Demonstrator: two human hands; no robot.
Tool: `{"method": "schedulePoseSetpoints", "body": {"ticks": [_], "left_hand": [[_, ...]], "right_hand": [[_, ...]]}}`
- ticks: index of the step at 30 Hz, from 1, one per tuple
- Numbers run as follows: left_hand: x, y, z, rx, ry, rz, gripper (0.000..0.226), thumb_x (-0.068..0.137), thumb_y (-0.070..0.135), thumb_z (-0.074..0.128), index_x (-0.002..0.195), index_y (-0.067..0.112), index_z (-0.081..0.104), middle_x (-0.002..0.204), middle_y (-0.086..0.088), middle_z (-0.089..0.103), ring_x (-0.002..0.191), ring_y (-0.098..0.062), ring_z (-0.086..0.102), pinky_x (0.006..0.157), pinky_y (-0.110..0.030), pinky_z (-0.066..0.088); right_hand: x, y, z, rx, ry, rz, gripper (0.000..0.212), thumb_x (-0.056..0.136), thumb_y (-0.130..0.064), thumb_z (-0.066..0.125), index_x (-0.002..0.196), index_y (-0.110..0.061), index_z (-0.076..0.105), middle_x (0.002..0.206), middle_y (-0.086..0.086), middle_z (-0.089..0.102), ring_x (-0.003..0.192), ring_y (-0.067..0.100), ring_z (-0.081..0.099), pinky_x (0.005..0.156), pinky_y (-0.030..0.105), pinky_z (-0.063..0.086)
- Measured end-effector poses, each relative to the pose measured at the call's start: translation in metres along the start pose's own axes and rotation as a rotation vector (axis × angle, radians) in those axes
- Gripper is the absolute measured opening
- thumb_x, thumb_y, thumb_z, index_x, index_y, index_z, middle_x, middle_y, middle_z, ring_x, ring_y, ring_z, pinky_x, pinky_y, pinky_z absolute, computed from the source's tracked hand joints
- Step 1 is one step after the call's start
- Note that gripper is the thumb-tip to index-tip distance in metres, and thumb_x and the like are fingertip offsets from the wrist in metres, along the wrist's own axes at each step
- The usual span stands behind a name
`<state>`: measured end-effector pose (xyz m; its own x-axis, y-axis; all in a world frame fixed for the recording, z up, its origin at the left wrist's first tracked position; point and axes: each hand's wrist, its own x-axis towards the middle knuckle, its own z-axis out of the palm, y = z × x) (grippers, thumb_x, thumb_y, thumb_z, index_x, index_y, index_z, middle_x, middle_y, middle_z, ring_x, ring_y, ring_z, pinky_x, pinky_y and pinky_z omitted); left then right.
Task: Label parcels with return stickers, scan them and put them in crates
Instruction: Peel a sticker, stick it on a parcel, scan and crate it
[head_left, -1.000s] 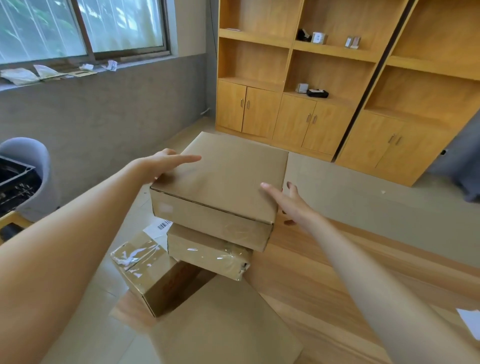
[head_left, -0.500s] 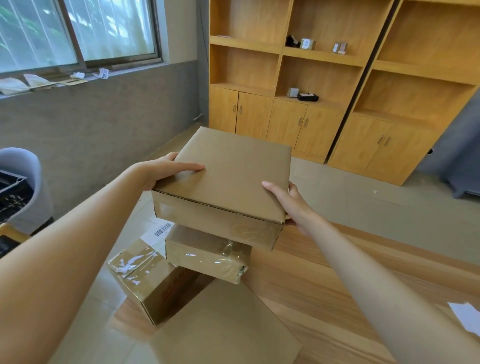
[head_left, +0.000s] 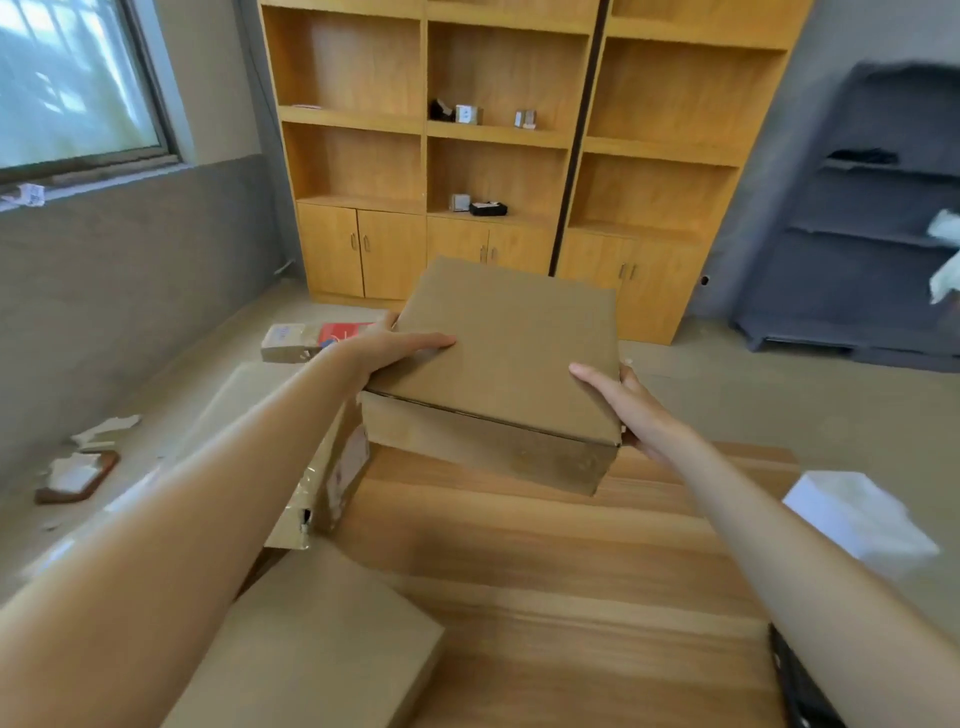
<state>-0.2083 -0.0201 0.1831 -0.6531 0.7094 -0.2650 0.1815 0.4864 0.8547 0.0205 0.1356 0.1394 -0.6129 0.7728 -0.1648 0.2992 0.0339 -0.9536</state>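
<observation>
A plain brown cardboard parcel (head_left: 511, 353) hangs in the air above the far edge of the wooden table (head_left: 561, 571). My left hand (head_left: 387, 345) grips its left edge, thumb on top and fingers underneath. My right hand (head_left: 631, 402) grips its right near corner, thumb on the lid. A flat brown parcel (head_left: 317, 639) lies on the table's near left. A taped parcel (head_left: 332, 478) stands at the table's left edge, partly hidden by my left forearm.
A white sheet stack (head_left: 860, 517) lies on the table's right edge, and a black object (head_left: 795, 686) shows at the bottom right. A red-and-white box (head_left: 314, 338) and paper scraps (head_left: 83, 467) lie on the floor. Wooden cabinets (head_left: 493, 156) and a dark shelf unit (head_left: 872, 218) line the back wall.
Both hands took hold of the top parcel, lifted it off the stack and carried it right over the table. My view swung right; the lower stacked parcels and grey chair left view.
</observation>
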Motion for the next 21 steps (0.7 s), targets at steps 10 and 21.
{"method": "schedulePoseSetpoints", "body": {"ticks": [10,21], "left_hand": [[-0.005,-0.055,0.204,-0.172,-0.137,-0.137,0.089,0.077,0.034,0.078,0.147,0.022,0.024,0.116,0.001,0.049,0.085,-0.012,0.054,0.065,-0.027,0.047],[0.012,-0.122,0.244,-0.259,-0.105,-0.205,0.104,0.056,0.029,0.093,0.143,0.018,0.037,0.116,-0.001,0.063,0.098,-0.017,0.065,0.079,-0.032,0.057]], "right_hand": [[-0.023,0.157,-0.125,0.015,-0.031,0.274,0.076,0.084,-0.048,0.067,0.145,-0.026,0.028,0.133,-0.007,0.052,0.113,0.012,0.054,0.086,0.03,0.044],[0.001,0.23,-0.133,0.105,-0.171,0.321,0.113,0.063,-0.037,0.085,0.15,-0.034,0.012,0.144,-0.009,0.04,0.112,0.006,0.054,0.078,0.025,0.047]]}}
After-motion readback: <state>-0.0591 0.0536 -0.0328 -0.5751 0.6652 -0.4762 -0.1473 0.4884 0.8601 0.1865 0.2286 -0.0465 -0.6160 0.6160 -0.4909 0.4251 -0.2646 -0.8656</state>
